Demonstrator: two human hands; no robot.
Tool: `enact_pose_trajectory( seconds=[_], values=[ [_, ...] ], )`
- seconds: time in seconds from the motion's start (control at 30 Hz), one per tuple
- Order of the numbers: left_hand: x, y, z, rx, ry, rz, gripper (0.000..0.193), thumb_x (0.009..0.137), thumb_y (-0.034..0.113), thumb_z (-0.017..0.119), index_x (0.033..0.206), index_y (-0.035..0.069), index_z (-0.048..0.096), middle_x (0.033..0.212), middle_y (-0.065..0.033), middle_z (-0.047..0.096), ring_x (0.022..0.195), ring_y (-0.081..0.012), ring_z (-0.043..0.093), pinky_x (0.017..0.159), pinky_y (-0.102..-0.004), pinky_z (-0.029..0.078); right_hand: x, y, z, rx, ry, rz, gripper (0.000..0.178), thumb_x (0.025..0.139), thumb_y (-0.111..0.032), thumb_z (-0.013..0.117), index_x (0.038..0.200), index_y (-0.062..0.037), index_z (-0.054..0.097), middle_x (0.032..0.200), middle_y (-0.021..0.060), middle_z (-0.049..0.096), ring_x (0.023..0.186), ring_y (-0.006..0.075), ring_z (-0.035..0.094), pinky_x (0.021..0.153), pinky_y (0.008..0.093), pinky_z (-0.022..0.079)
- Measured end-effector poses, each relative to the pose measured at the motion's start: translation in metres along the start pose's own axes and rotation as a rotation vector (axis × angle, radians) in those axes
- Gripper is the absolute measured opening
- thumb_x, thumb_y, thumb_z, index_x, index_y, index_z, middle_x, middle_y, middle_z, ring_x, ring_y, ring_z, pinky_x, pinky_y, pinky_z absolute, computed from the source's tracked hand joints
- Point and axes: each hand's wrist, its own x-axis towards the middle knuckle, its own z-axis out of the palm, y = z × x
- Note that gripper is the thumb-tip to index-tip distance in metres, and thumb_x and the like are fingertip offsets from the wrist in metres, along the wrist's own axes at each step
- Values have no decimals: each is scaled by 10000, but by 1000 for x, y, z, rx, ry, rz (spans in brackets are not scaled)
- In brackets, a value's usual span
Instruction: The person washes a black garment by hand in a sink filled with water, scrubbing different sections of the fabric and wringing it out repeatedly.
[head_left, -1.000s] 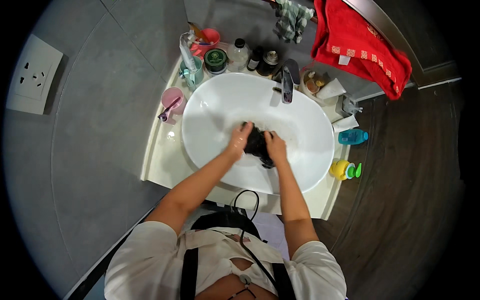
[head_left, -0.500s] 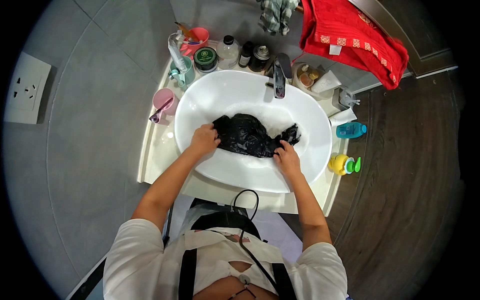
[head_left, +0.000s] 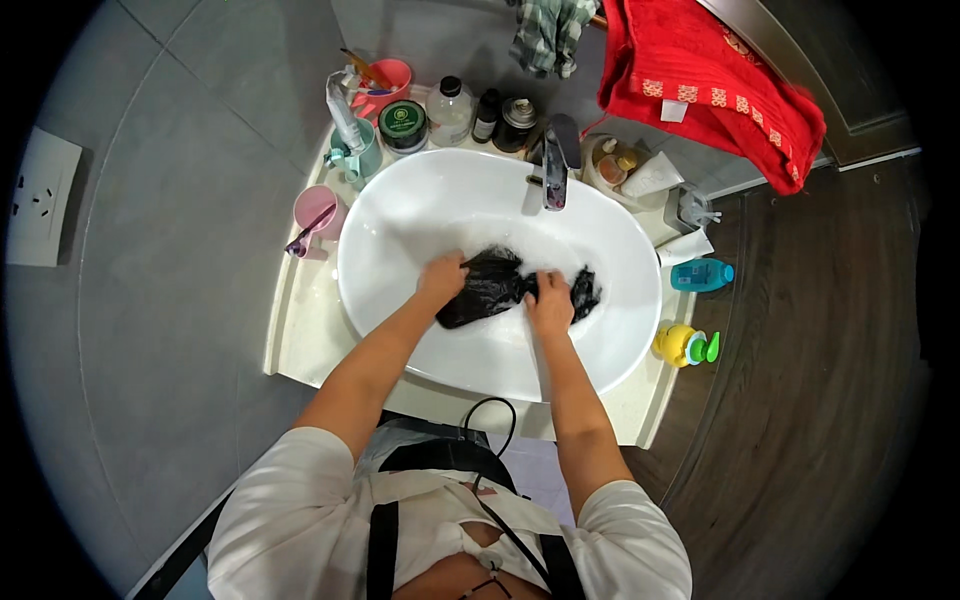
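Note:
A wet, shiny black cloth point(head_left: 482, 291) lies bunched in the white washbasin point(head_left: 395, 215), among whitish suds point(head_left: 525, 248). At its left edge my left hand point(head_left: 441, 280) has its fingers closed on the fabric. My right hand point(head_left: 549, 303) is over the narrower middle stretch of the cloth, fingers curled around it; part of the fabric is hidden beneath this hand. A crumpled end of the cloth sticks out to the right of it. Above the basin's far side stands the dark metal faucet point(head_left: 557, 165).
Along the counter's back are a pink cup point(head_left: 390, 75), a green-lidded jar point(head_left: 403, 125), a clear bottle point(head_left: 450, 110) and dark containers. A pink mug point(head_left: 322, 212) stands left; a blue bottle point(head_left: 700, 275) and yellow pump bottle point(head_left: 680, 345) stand right. A red towel point(head_left: 710, 75) hangs behind.
My right hand has shifted left and inward onto the cloth's middle, and my left hand has moved right. The cloth is more bunched together between them.

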Motion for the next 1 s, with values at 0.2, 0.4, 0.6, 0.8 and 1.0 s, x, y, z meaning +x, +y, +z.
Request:
enact_pose_trajectory(
  seconds=[0.2,0.4,0.6,0.8,1.0],
  values=[
    [16,-22,-41,-833,287,95,156,754,66,566,900,41,519,764,-82,572,712,-211,557,645,-323,455,-8,5,-8,-36,-268,-284,597,698,-117,604,1240,-224,378,1104,142,457,836,305,573,652,368,500],
    [-6,-47,-16,-1651,-185,-538,170,822,129,491,978,62,506,878,-65,574,756,-190,562,646,-314,467,-13,-29,1,60,-168,-75,651,714,-89,552,1288,-239,285,1051,171,460,787,350,557,639,409,477],
    [-21,-33,-50,-683,-219,-201,399,757,408,605,916,44,561,915,-88,582,846,-218,572,724,-335,464,-15,-13,2,145,-293,-211,354,743,-128,517,1088,-204,524,895,160,529,789,318,565,691,421,459],
    [-32,-16,-42,139,289,323,366,725,241,619,1025,70,497,1036,-121,524,894,-289,533,747,-378,440,-36,-32,-14,-50,-416,-147,455,731,-240,573,1166,-177,455,1018,143,495,814,325,564,677,418,472],
    [-3,-5,-6,8,488,645,229,730,100,587,947,45,544,953,-95,566,876,-273,548,748,-373,445,-31,-39,-7,-6,-229,-282,422,709,-318,616,1020,-47,526,1010,143,499,867,300,529,722,361,460]
  ],
)
